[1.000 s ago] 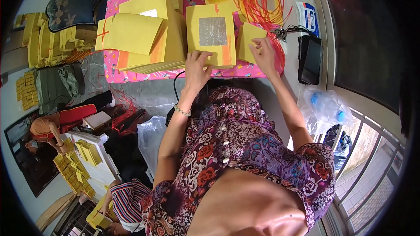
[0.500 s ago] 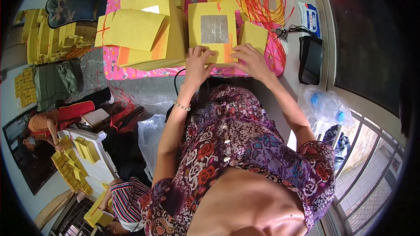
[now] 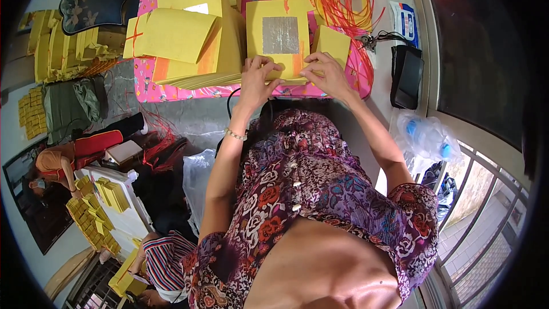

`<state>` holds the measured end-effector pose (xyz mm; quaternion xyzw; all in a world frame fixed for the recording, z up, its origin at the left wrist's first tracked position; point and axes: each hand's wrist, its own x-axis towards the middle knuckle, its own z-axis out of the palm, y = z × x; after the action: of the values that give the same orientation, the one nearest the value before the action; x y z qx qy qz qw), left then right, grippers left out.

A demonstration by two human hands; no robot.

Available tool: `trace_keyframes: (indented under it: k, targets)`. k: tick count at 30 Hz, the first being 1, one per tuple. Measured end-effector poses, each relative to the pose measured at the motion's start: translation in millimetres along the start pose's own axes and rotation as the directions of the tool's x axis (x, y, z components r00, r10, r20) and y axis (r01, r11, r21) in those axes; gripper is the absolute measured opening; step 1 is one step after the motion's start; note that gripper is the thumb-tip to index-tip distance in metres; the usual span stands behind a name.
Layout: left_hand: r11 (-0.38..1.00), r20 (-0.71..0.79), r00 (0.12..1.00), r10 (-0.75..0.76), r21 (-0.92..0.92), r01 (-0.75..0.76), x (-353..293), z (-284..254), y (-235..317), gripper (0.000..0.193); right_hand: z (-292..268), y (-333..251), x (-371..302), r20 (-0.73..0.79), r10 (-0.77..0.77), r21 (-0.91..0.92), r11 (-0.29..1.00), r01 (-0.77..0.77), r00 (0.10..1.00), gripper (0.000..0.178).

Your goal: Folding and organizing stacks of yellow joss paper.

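Observation:
Before me lies a yellow paper sheet (image 3: pixel 280 34) with a silver square in its middle and orange marks, seemingly on top of others. At its near left corner my left hand (image 3: pixel 257 82) grips the sheet, fingers bent on top and thumb toward the near edge. My right hand (image 3: pixel 327 77) pinches the near right edge with thumb and fingers drawn together. Just beyond that hand lies a smaller yellow piece (image 3: pixel 331 44). To the left rises a tall stack of yellow paper (image 3: pixel 229 40), with a folded yellow bundle (image 3: pixel 177 34) across it.
A pink patterned cloth (image 3: pixel 154 88) covers the table. Red strings (image 3: pixel 343 0) lie in a loose coil at the far right, near keys (image 3: pixel 369 41) and a black phone (image 3: pixel 409 77). Two other people work at the lower left among yellow paper stacks (image 3: pixel 111 194).
My right hand's fingers have drawn closer together at the sheet's edge. My left hand keeps its place with slightly shifted fingers.

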<state>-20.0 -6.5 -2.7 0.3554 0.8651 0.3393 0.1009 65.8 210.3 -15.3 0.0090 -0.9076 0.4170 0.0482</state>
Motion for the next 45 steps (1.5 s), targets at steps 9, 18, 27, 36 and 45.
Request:
trace_keyframes:
  k: [9, 18, 27, 36, 45]
  targets:
    - [1.0, 0.003, 1.0, -0.001, -0.003, 0.001, 0, 0, -2, 0.035, 4, 1, 0, -0.023, -0.001, 0.001, 1.0, 0.001, 1.0, 0.014]
    - [1.0, 0.02, 1.0, -0.012, 0.011, 0.012, 2, -4, 2, 0.036, 5, -2, 2, -0.056, -0.004, -0.05, 0.999, 0.001, 0.998, 0.015]
    - [0.967, -0.129, 0.986, 0.109, 0.244, -0.075, 15, -6, 20, 0.029, -21, -30, 16, -0.227, -0.115, -0.016, 0.993, 0.115, 0.967, 0.025]
    - [0.92, -0.109, 0.986, -0.123, -0.385, 0.072, 8, -46, 67, 0.025, -24, -17, 31, -0.127, 0.134, 0.805, 0.593, 0.024, 0.983, 0.089]
    - [0.794, -0.046, 0.979, -0.199, -0.593, 0.133, 13, -40, 73, 0.038, -28, -42, 10, 0.147, 0.23, 0.833, 0.496, -0.246, 0.962, 0.073]
